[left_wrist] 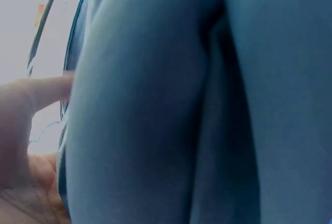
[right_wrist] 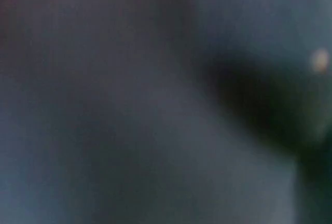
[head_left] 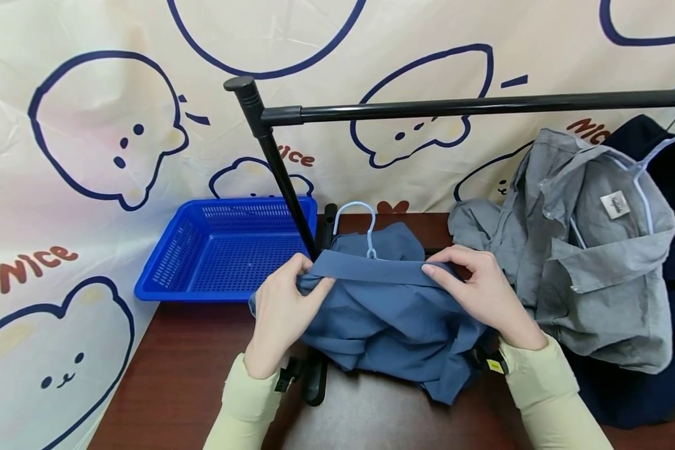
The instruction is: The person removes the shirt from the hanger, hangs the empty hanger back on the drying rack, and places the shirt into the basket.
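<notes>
A blue shirt (head_left: 382,319) hangs in loose folds between my two hands, a long flat collar band along its top edge. My left hand (head_left: 284,306) pinches the left end of that band between thumb and fingers. At the band's other end, my right hand (head_left: 486,290) holds the fabric between thumb and forefinger. Just behind the band rises the hook of a light blue hanger (head_left: 355,205); the rest of it is hidden by cloth. Blue cloth (left_wrist: 140,105) fills most of the left wrist view, with part of the left hand (left_wrist: 21,110) beside it. The right wrist view is dark and blurred.
A black clothes rack (head_left: 405,111) stands over the brown table (head_left: 202,369). On its right hang a grey shirt (head_left: 613,306) on a light blue hanger and dark navy clothing (head_left: 641,134). A blue plastic basket (head_left: 188,295) sits at the left, behind the left hand.
</notes>
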Demonstrator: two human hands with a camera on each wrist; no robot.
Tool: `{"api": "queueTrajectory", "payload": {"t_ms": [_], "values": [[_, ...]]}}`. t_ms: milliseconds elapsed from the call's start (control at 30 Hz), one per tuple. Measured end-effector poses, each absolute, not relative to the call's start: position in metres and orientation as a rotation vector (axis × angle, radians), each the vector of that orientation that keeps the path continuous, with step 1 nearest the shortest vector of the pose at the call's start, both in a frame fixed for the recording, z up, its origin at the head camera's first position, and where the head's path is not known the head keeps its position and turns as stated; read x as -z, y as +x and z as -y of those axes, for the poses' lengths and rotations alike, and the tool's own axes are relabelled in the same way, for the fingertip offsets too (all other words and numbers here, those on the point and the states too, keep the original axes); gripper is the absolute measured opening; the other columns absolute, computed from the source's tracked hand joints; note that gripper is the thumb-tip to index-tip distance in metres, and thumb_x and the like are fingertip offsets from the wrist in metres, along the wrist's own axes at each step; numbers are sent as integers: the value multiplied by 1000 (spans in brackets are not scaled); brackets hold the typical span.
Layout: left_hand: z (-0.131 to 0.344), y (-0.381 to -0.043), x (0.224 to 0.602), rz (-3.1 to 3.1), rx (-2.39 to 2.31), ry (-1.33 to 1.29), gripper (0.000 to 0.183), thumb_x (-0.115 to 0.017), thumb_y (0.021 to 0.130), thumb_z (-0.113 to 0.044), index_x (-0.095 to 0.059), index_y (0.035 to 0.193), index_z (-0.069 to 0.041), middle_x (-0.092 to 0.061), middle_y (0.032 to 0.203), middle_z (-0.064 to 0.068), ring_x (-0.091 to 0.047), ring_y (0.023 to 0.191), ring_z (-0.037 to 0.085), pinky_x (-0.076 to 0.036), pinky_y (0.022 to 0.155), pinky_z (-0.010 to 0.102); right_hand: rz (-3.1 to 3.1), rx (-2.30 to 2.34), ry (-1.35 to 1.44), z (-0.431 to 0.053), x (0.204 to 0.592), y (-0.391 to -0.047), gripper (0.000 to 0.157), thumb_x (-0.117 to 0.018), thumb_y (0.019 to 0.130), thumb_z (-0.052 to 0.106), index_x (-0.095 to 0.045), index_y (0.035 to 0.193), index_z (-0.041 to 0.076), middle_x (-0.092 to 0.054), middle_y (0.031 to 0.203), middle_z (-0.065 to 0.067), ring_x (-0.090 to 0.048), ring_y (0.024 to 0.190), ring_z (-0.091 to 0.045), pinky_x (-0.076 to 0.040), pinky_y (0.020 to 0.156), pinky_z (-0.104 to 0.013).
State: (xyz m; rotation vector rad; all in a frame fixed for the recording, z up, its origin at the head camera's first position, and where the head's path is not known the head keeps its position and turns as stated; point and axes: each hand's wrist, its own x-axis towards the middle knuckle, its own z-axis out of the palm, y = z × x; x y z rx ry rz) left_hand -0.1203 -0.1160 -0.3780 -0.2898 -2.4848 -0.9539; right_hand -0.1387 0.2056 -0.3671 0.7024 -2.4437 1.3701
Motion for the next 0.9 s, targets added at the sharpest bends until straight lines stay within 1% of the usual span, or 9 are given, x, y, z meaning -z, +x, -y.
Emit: {"api": "queueTrajectory", "payload": {"t_ms": [100, 167, 267, 333, 400, 467, 533, 733, 900], "values": [[118, -118, 377, 2486, 981, -267, 41, -82, 81, -54, -61, 92, -20, -47, 67, -7, -43, 57, 13, -34, 49, 35, 2487, -1347, 659, -212, 369, -139, 14, -74, 96, 17, -76, 106, 27, -70, 104, 12, -63, 97, -11, -48, 82, -24], [119, -117, 376, 2488, 1002, -256, 46, -81, 79, -60, -61, 93, -21, -50, 69, -7, -45, 59, 13, -35, 50, 35, 2513, -1343, 631, -217, 370, -139, 16, -74, 96, 20, -75, 110, 29, -70, 107, 14, -62, 98, -10, -47, 81, -25], [121, -117, 376, 2477, 1022, -236, 45, -76, 83, -62, -62, 95, -21, -54, 72, -6, -45, 59, 14, -36, 50, 35, 2541, -1337, 589, -225, 373, -138, 21, -73, 97, 23, -74, 118, 28, -69, 109, 12, -62, 95, -11, -47, 78, -27], [123, -117, 377, 2457, 1023, -216, 41, -73, 88, -60, -63, 95, -20, -57, 74, -6, -45, 58, 14, -35, 49, 36, 2566, -1323, 545, -229, 375, -136, 25, -71, 98, 24, -72, 123, 26, -69, 109, 9, -62, 94, -12, -47, 78, -27], [125, -118, 376, 2434, 1028, -196, 37, -70, 91, -56, -63, 95, -20, -59, 76, -5, -44, 57, 15, -34, 48, 36, 2600, -1305, 490, -234, 377, -134, 26, -70, 99, 26, -71, 125, 24, -69, 109, 8, -62, 96, -12, -47, 81, -25], [127, -118, 376, 2418, 1031, -180, 36, -70, 92, -55, -63, 94, -20, -60, 77, -5, -44, 56, 15, -33, 48, 37, 2631, -1295, 435, -239, 378, -132, 24, -68, 100, 29, -73, 123, 23, -70, 111, 7, -62, 100, -11, -46, 84, -24], [128, -118, 376, 2414, 1040, -175, 36, -71, 92, -55, -63, 94, -20, -60, 77, -5, -44, 56, 15, -33, 48, 37, 2650, -1282, 409, -242, 379, -130, 19, -67, 101, 30, -75, 116, 23, -71, 111, 6, -62, 100, -11, -45, 85, -22], [127, -118, 377, 2423, 1044, -164, 37, -71, 91, -56, -64, 93, -20, -62, 79, -5, -45, 57, 15, -33, 50, 37, 2605, -1304, 415, -243, 383, -129, 12, -66, 102, 25, -77, 100, 21, -72, 99, 5, -63, 91, -12, -47, 81, -18], [126, -118, 378, 2422, 1041, -165, 35, -71, 91, -56, -63, 93, -21, -61, 77, -6, -45, 57, 15, -33, 49, 37, 2552, -1321, 443, -241, 386, -129, 12, -65, 102, 20, -76, 97, 20, -71, 98, 5, -63, 90, -11, -46, 81, -18]]}}
